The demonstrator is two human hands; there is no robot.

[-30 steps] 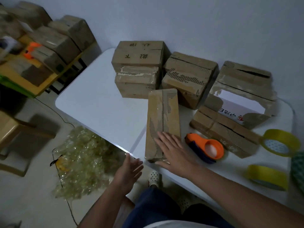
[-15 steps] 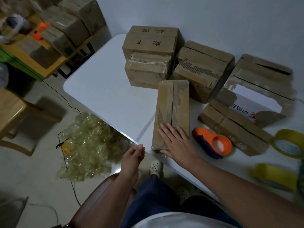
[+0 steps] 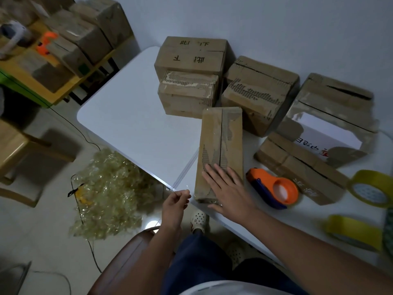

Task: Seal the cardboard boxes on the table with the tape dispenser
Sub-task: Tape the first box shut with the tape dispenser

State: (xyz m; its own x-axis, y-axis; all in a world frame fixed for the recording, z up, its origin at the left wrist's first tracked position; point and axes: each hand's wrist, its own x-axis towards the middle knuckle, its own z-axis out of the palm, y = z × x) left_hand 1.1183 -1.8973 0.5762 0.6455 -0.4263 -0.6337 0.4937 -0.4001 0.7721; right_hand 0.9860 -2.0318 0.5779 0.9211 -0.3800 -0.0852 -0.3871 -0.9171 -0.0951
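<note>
We have our right hand lying flat, fingers straight and spread, on the near end of the long narrow box in the middle of the frame, pressing its top down. Our left hand, which a second ago hung open below the table edge, has risen to that edge and closed its fingertips together just left of the box's near corner; it seems to pinch something thin and clear, perhaps a tape end, though we cannot tell for certain. The right hand has barely shifted over that second. The tape dispenser, orange with a dark blue base, lies untouched on the white table just right of the box, near our right hand. The other cardboard boxes crowd the upper centre and right of the frame, seams dark and open, and two yellow tape rolls sit at the right edge. Crumpled clear tape is heaped on the floor at lower left. We judge that the long box's centre seam still shows bare, so sealing it lies ahead, and neither hand holds the dispenser yet.
</note>
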